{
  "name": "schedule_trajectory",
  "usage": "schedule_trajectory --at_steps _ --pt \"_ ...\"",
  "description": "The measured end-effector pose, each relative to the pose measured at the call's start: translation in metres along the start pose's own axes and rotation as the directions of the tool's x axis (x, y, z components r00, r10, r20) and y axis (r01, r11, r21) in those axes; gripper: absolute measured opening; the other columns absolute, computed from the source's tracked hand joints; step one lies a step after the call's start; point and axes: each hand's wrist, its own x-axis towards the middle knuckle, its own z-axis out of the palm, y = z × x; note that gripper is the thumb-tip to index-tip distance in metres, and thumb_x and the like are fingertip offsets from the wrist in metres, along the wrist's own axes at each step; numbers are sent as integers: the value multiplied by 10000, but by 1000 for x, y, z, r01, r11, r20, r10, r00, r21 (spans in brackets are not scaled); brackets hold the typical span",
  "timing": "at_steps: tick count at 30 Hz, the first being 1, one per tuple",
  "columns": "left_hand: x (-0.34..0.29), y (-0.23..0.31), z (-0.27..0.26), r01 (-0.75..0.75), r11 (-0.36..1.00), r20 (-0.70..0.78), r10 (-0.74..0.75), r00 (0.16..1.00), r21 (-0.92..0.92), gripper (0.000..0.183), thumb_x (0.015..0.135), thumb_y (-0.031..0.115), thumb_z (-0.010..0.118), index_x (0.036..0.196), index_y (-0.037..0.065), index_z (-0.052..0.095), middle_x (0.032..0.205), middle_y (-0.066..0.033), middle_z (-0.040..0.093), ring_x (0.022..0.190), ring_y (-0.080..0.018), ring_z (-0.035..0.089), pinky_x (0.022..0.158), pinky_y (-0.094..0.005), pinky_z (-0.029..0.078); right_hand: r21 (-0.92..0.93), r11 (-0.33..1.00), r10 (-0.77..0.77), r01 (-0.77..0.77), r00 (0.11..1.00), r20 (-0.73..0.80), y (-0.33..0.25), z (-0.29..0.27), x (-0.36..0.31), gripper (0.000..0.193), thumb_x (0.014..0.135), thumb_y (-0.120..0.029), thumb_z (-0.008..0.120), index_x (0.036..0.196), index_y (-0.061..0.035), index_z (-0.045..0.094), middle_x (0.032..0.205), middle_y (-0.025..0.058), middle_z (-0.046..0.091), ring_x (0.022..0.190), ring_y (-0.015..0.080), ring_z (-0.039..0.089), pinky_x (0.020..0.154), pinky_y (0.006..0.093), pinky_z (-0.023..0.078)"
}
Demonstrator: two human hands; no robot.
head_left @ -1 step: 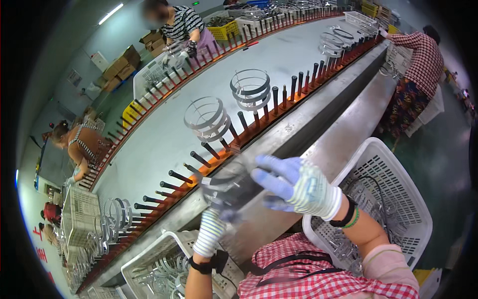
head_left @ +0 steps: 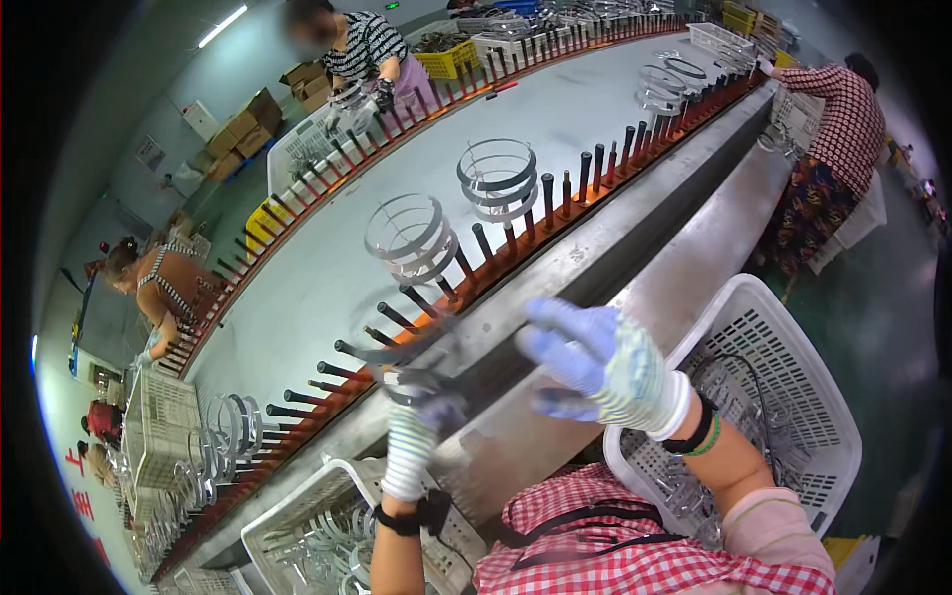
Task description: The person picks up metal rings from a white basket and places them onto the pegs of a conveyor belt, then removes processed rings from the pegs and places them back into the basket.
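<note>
Left of the long table [head_left: 307, 278], red characters [head_left: 84, 488] ran down a pale wall, bent by the lens. At its left end stood a pale slatted crate [head_left: 164, 421], and a co-worker [head_left: 188, 293] in striped straps bent over its edge. Below its near edge sat a left basket [head_left: 340, 468] of shiny metal parts. Over that same edge, the left hand [head_left: 411, 441], in a striped glove, held a metal ring piece [head_left: 402, 382]; its fingers were closed around it, though blur hid exactly how. Two wire ring stacks [head_left: 498, 178] stood on the table behind its dark-tipped pegs [head_left: 548, 203]. To the right, before the near edge, the right hand [head_left: 625, 372] was raised with fingers slightly spread, thumb apart, and blue-green print too unclear to read across its glove. A right basket [head_left: 838, 436] of metal parts stood nearer than the table.
</note>
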Motion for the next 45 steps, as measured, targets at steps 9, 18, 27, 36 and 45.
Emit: schedule_trajectory --at_steps 9,18,27,36,45 --pt "86 -218 -22 155 978 -598 -44 800 136 266 863 48 431 1103 51 546 1114 -101 554 988 -185 523 902 -312 380 213 664 729 -717 557 -397 22 -53 -111 517 826 -108 590 1295 -41 383 1110 91 549 771 118 528 695 250 463" --pt "71 -304 -111 430 835 -325 -323 889 343 446 841 -20 406 1285 -46 375 1288 -178 443 1154 -240 462 984 -315 373 -199 -271 920 -942 -193 -341 60 -61 -370 347 837 -288 550 1027 -1 595 904 164 640 757 278 620 725 371 485" --pt "49 -9 -53 337 747 113 -336 935 -573 426 942 215 378 1300 -12 334 1340 -175 340 1221 -289 378 1023 -386 325 -126 -826 556 -550 -758 -340 52 59 -524 395 806 -296 547 1122 -58 544 1142 212 545 1069 368 512 899 417 432" --pt "43 117 56 525 691 738 19 674 -497 330 930 154 403 1194 -38 452 1164 -181 507 1014 -246 552 917 -352 422 -561 -349 881 -751 -466 76 54 32 -460 262 839 -189 527 1047 -46 599 1094 163 583 994 342 552 860 387 447" --pt "43 98 219 -626 779 700 474 534 -49 678 738 145 641 1304 3 295 1295 -266 343 1133 -398 418 937 -413 388 199 -118 913 -973 -28 406 -17 -28 -308 366 875 -307 515 1055 5 583 825 127 635 706 217 606 658 325 487"
